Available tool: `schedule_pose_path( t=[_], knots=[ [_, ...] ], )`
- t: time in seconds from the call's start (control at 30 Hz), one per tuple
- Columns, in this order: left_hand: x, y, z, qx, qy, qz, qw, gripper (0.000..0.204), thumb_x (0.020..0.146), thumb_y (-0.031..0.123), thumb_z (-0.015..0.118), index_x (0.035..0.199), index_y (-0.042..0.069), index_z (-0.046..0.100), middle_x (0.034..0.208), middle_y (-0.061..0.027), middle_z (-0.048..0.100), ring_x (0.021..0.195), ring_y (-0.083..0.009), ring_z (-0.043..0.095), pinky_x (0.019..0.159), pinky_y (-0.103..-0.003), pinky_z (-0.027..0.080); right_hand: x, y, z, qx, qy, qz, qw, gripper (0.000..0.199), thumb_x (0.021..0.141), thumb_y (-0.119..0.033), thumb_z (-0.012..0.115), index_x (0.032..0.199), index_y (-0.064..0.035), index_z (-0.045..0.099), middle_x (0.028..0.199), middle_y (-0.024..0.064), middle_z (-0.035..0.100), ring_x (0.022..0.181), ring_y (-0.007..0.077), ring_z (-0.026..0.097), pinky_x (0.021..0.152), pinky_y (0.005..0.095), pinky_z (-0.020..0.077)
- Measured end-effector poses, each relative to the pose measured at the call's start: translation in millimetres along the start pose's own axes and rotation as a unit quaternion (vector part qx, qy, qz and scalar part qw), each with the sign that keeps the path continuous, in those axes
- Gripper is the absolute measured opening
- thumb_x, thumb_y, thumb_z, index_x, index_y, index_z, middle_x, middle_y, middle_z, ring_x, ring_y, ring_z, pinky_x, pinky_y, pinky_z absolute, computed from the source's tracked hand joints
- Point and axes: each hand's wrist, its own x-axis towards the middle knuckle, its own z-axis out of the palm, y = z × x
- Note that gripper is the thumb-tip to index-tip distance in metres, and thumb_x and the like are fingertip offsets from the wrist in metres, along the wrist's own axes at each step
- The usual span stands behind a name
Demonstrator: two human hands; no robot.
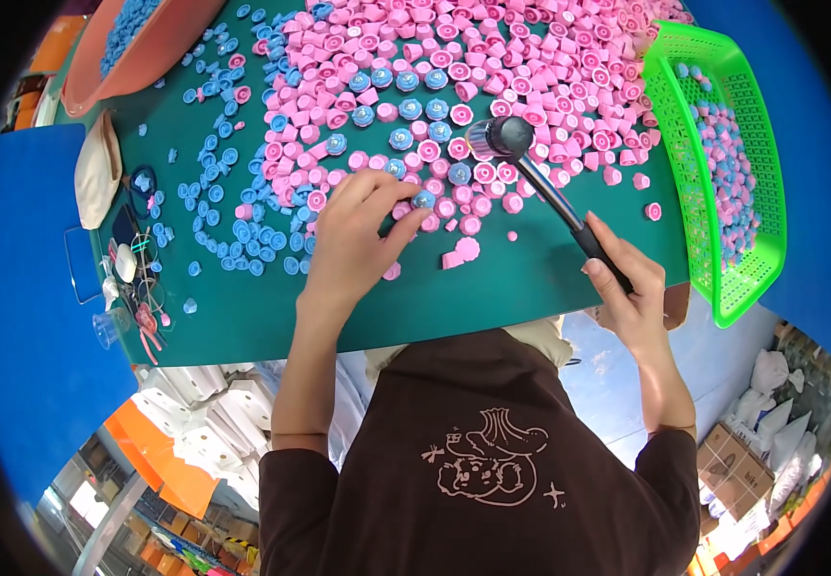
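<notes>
My left hand (350, 226) pinches a small blue piece (423, 200) with a shiny centre between thumb and fingertips, amid pink cup-shaped pieces (469, 225). Whether that blue piece sits on a pink cup I cannot tell. Wrapped round the black grip of a mallet (509, 137) is my right hand (632, 293). The mallet's head, dark with a clear-looking face, hangs over the pink pieces, to the right of my left hand. Several blue pieces with shiny centres (401, 139) stand in loose rows just beyond my fingers.
Pink cups cover the far part of the green table (521, 288); loose blue rings (242, 230) spread at left. A green basket (703, 235) holding pink and blue pieces stands at right. At far left are a salmon basin (84, 84), a cloth pouch (98, 173) and small tools.
</notes>
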Motion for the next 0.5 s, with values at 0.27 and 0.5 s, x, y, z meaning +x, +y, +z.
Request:
schedule_pose_path(
  t=[0.27,0.5],
  knots=[
    [8.9,2.0,-7.4,0.013,-0.039,0.041,0.998,0.022,0.073,0.013,0.078,0.089,0.003,0.066,0.087,-0.007,0.06,0.082,-0.0245,0.058,0.071,-0.035,0.047,-2.3,-7.8,-0.2,-0.01,-0.064,0.038,0.997,0.042,0.089,-0.007,0.065,0.129,0.0017,0.057,0.07,0.0053,0.054,0.063,0.0121,0.049,0.06,0.0265,0.0394],
    [9.9,4.0,-8.3,0.033,-0.018,0.036,0.999,0.021,0.071,0.012,0.08,0.087,0.004,0.069,0.084,-0.0041,0.062,0.074,-0.0192,0.058,0.058,-0.03,0.046,-4.2,-6.8,9.7,-0.018,-0.091,0.025,0.995,0.041,0.087,-0.006,0.066,0.128,-0.0044,0.06,0.065,0.0055,0.049,0.057,0.0128,0.043,0.054,0.0278,0.0363]
  ],
)
